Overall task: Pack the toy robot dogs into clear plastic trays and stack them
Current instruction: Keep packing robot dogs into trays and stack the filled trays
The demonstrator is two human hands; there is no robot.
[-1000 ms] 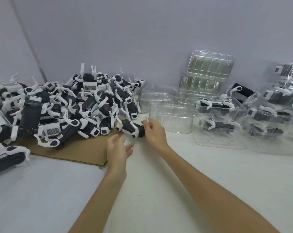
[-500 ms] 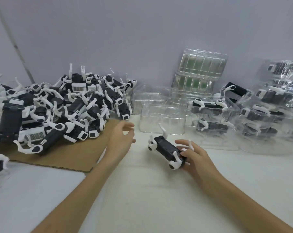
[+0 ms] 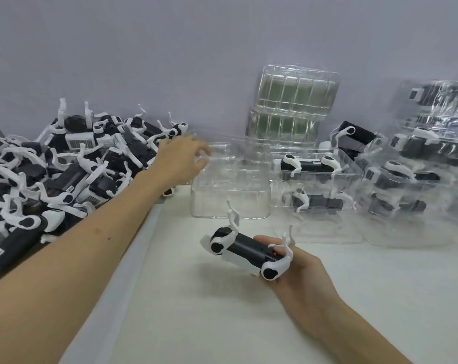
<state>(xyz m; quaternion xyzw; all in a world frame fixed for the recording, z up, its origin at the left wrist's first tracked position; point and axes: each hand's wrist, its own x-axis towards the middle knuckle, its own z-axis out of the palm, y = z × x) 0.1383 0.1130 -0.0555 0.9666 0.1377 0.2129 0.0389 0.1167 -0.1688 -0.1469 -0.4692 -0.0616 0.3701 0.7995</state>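
Readying a tray
Right hand (image 3: 299,269) is gripping a toy robot dog (image 3: 238,245) before the clear tray (image 3: 249,203); left hand (image 3: 180,161), fingers spread and empty, is reaching to draw it nearer.

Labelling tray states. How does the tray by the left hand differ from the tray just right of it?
The left tray is empty; the right tray holds a dog. The left hand reaches the left tray's rim, contact too blurred to tell; nothing touches the right tray. The right tray sits on a lower tray, also loaded. Both are clear plastic, on the white table.
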